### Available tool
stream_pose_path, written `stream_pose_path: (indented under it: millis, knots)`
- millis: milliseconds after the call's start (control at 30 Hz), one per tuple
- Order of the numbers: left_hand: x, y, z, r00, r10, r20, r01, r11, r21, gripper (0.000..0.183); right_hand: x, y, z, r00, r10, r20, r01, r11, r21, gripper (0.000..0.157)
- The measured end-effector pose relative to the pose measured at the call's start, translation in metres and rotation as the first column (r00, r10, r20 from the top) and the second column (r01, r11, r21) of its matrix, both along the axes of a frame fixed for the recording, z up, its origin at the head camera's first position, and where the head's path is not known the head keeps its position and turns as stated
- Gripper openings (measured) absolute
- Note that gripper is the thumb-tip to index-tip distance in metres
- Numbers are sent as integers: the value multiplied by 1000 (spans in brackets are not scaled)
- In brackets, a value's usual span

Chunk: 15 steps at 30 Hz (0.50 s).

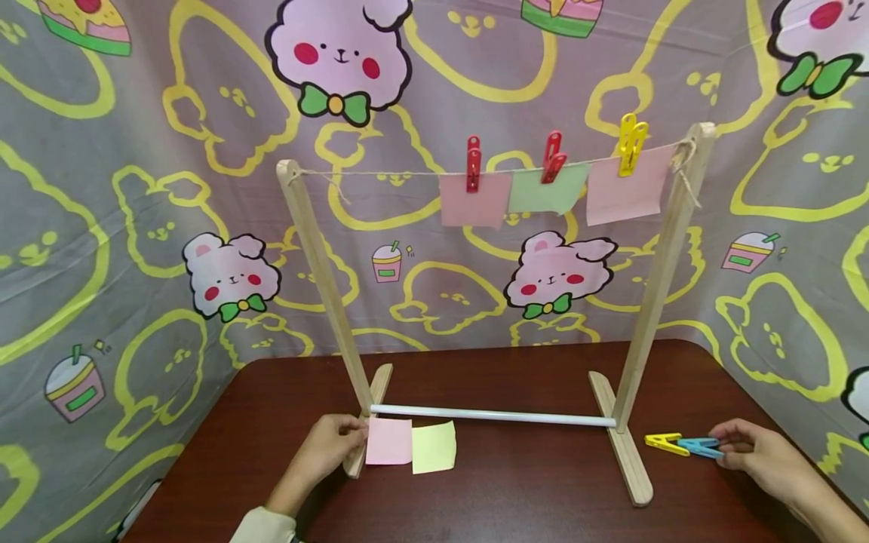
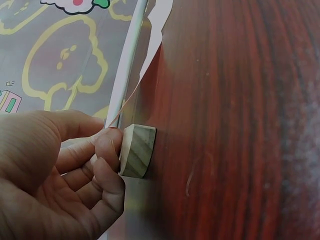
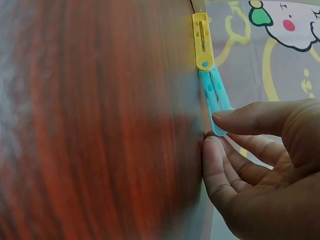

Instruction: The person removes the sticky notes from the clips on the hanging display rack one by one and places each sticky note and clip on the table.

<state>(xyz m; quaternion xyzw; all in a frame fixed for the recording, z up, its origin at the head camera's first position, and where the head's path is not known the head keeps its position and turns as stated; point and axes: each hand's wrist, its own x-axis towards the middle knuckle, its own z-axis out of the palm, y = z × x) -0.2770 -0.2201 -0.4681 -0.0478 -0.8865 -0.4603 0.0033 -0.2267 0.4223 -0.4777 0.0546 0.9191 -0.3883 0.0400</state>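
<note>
At the left foot of a wooden rack, my left hand pinches the left edge of a pink paper square. Seen edge-on in the left wrist view, the thin paper runs up from between thumb and finger. A yellow-green paper square lies right beside the pink one. On the right, my right hand pinches one end of a blue clothespin, with the thumb over it in the right wrist view. The blue clothespin's far end meets a yellow clothespin on the table.
The wooden rack has a left post, a right post and a white bar low between them. Along its string, red clothespins and a yellow pair hold pink and green papers. Patterned cloth hangs behind the brown table.
</note>
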Motion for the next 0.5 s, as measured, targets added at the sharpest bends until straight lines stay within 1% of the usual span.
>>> stream_pose_path:
  millis: [167, 333, 500]
  knots:
    - [0, 0, 0, 1000, 10, 2, -10, 1000, -7, 14, 2, -2, 1, 1000, 9, -13, -9, 1000, 1, 32]
    - [0, 0, 0, 1000, 21, -9, -21, 1000, -9, 13, 1, -1, 1, 1000, -6, 3, 6, 1000, -12, 32]
    - [0, 1, 0, 1000, 29, 1, -29, 1000, -2, 12, 0, 0, 0, 1000, -16, 20, 16, 1000, -21, 34]
